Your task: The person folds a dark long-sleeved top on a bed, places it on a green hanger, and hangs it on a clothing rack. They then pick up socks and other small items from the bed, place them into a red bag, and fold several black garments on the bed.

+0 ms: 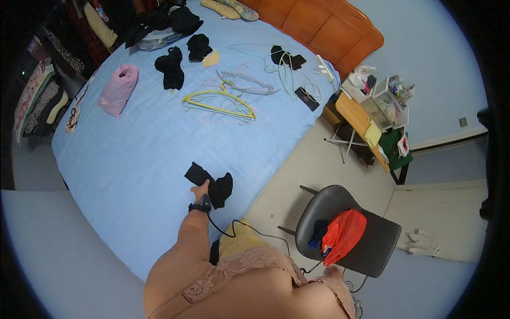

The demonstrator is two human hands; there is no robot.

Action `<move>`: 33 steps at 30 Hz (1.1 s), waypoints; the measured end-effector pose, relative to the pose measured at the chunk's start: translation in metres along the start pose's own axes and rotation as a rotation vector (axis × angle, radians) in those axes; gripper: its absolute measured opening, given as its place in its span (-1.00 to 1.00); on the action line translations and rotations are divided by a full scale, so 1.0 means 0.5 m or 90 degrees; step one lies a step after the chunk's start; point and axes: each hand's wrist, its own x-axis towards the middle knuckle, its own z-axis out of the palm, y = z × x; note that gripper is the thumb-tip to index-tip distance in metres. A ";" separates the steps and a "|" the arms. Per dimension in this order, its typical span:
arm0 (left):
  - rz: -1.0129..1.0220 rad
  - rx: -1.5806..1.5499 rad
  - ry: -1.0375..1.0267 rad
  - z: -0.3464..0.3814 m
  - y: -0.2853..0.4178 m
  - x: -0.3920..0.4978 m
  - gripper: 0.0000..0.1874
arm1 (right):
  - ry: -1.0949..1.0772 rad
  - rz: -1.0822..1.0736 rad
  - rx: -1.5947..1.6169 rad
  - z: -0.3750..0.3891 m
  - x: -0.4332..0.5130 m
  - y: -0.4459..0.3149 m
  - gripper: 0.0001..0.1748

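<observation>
My left hand (200, 190), with a black device strapped at the wrist, reaches over the blue-sheeted bed (131, 159). Its fingers close on a black cloth garment (221, 190), which lies bunched on the sheet; part of the grip is hidden by the hand itself. Only a small, blurred part of my right hand or arm (333, 272) shows beside the grey chair (378, 239), so its fingers cannot be made out. On the chair seat rest a red plastic bag (344, 235) and a dark blue cloth item (318, 233).
Several clothes hangers (219, 104) lie mid-bed, near a pink bag (118, 89), black garments (171, 68) and a smartphone (306, 98). A power strip (324, 68) sits by the wooden headboard (314, 24). Thin black cable (259, 229) trails from my left wrist. A small wooden table (354, 115) stands right of the bed.
</observation>
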 end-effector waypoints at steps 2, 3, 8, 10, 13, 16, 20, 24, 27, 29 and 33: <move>0.140 0.231 -0.235 0.022 0.031 0.024 -0.16 | 0.059 -0.133 0.051 -0.025 0.065 -0.164 -0.72; 0.069 0.226 -0.269 0.053 0.056 0.012 -0.29 | 0.068 -0.157 0.042 -0.030 0.105 -0.251 -0.72; 0.088 -0.159 -0.463 0.158 0.282 -0.103 -0.79 | -0.031 -0.275 -0.148 0.005 0.298 -0.635 -0.69; 0.116 -0.141 -0.506 0.175 0.363 -0.134 -0.77 | -0.120 -0.326 -0.155 0.031 0.359 -0.753 -0.67; 0.222 -0.087 -0.388 0.195 0.407 -0.143 -0.72 | -0.169 -0.384 -0.224 0.068 0.474 -0.916 -0.66; 0.324 -0.002 -0.265 0.162 0.372 -0.113 -0.70 | -0.240 -0.457 -0.282 0.115 0.656 -1.100 -0.66; 0.159 -0.001 -0.171 0.003 0.238 -0.159 -0.69 | -0.205 -0.651 -0.342 0.241 0.941 -1.372 -0.66; -0.131 -0.192 0.045 -0.119 0.046 -0.420 -0.70 | -0.008 -0.859 -0.391 0.416 1.121 -1.576 -0.73; -0.310 -0.134 0.078 -0.103 0.001 -0.581 -0.68 | 0.075 -0.854 -0.538 0.524 1.183 -1.660 -0.73; -0.425 -0.090 0.074 -0.077 0.024 -0.657 -0.66 | 0.107 -0.818 -0.617 0.574 1.211 -1.690 -0.72; -0.525 -0.036 0.056 -0.021 0.119 -0.718 -0.63 | 0.260 -0.803 -0.714 0.625 1.256 -1.703 -0.70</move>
